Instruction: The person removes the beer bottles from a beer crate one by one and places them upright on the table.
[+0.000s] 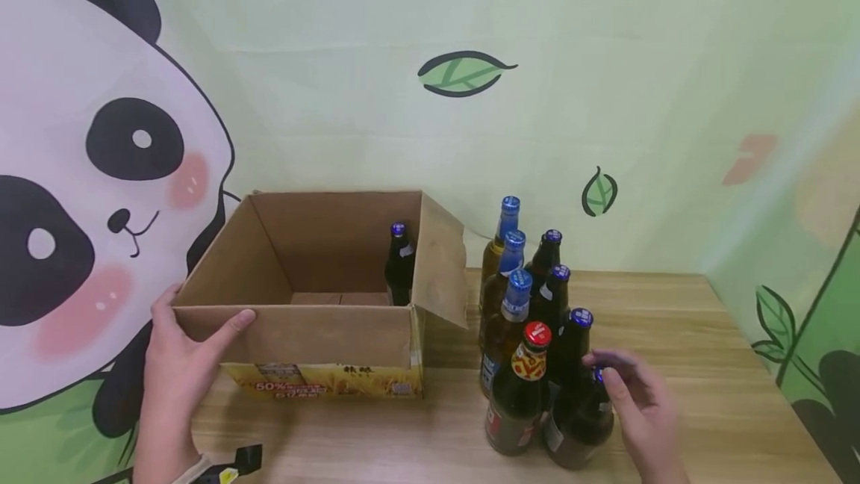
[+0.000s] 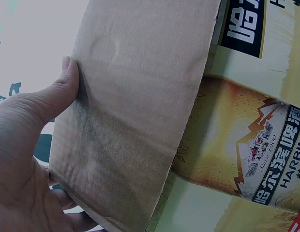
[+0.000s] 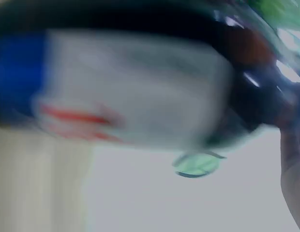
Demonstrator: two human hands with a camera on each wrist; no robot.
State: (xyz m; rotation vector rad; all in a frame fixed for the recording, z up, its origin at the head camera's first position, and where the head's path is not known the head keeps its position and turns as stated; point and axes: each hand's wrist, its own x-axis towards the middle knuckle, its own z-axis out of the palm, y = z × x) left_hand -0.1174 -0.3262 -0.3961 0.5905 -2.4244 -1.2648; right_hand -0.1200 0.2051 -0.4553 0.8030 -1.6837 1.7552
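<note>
My left hand (image 1: 178,364) grips the front left corner of an open cardboard box (image 1: 316,334), its thumb over the folded front flap (image 2: 130,106). One dark beer bottle (image 1: 401,264) stands inside at the right end. To the right, my right hand (image 1: 645,413) has thumb and fingers curled round the top of the nearest dark beer bottle (image 1: 579,428), which has a blue cap. That bottle's label (image 3: 135,92) is large and blurred in the right wrist view. Beside it stands a red-capped bottle (image 1: 516,409).
Several more upright bottles form two close rows behind: blue-necked bottles (image 1: 516,301) on the left, dark blue-capped bottles (image 1: 575,338) on the right. The box's right flap (image 1: 443,267) sticks out towards them. A printed cloth (image 1: 349,95) hangs behind the wooden table (image 1: 705,364).
</note>
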